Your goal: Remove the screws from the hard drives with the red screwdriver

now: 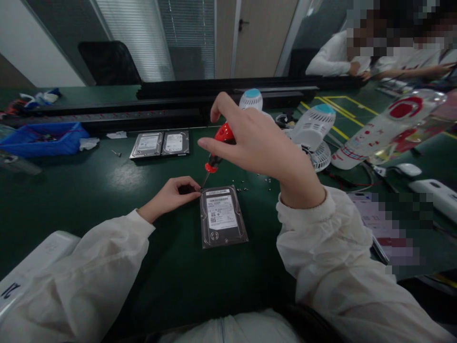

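Observation:
A hard drive with a white label lies flat on the green table in front of me. My right hand is around the red and black handle of a screwdriver, thumb stretched to the left. The screwdriver leans, its tip at the drive's far left corner. At that same corner, my left hand has thumb and forefinger brought close together; what is between them, if anything, is too small to make out. Several tiny screws lie scattered just beyond the drive's right side.
Two more hard drives lie side by side farther back. A blue bin stands at left, a white device near my left sleeve. White fans, a clear bottle and cables are at right. Other people sit at the far right.

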Motion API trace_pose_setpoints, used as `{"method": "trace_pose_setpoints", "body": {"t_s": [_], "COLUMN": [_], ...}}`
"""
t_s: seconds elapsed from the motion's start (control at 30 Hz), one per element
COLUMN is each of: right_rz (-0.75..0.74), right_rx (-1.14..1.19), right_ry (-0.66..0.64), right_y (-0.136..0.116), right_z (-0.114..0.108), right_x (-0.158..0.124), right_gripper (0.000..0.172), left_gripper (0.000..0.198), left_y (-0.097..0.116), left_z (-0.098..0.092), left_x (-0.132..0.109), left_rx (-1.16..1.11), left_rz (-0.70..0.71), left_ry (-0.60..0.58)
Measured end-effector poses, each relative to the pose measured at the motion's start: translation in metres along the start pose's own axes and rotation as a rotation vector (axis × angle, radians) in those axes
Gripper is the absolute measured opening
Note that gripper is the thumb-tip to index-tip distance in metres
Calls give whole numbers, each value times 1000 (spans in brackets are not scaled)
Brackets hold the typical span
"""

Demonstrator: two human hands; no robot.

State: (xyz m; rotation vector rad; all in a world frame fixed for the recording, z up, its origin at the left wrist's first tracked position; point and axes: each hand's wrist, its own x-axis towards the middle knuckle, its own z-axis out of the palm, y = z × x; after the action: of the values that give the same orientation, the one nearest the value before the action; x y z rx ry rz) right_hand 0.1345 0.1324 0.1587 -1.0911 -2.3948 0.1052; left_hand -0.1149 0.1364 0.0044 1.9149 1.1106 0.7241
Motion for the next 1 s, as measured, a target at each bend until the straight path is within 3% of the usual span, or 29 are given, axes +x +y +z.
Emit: {"method": "trace_pose_setpoints", "body": {"t_s": [0.2,0.4,0.57,0.8,1.0], "right_rz": [-29,-2,-73,5,-19], "right_rx": [17,19,96,75,111], "right_ry": [-46,-15,-35,-13,-72], "right_y": [1,2,3,2,2], "right_z": [-3,-3,-2,2,-6], "right_x": [-1,0,1,1,-1], "right_gripper": [42,32,45,29,35], "left_gripper": [25,24,24,26,25], "left_y": [-3,-4,-4,-4,-4], "left_z": [-1,-1,0,0,-1], "left_x": [0,0,0,0,0], "left_rx": [-2,16,-2,7,7], "left_rz": [28,25,21,11,26], "left_ry": [-8,-8,-6,0,-11]}}
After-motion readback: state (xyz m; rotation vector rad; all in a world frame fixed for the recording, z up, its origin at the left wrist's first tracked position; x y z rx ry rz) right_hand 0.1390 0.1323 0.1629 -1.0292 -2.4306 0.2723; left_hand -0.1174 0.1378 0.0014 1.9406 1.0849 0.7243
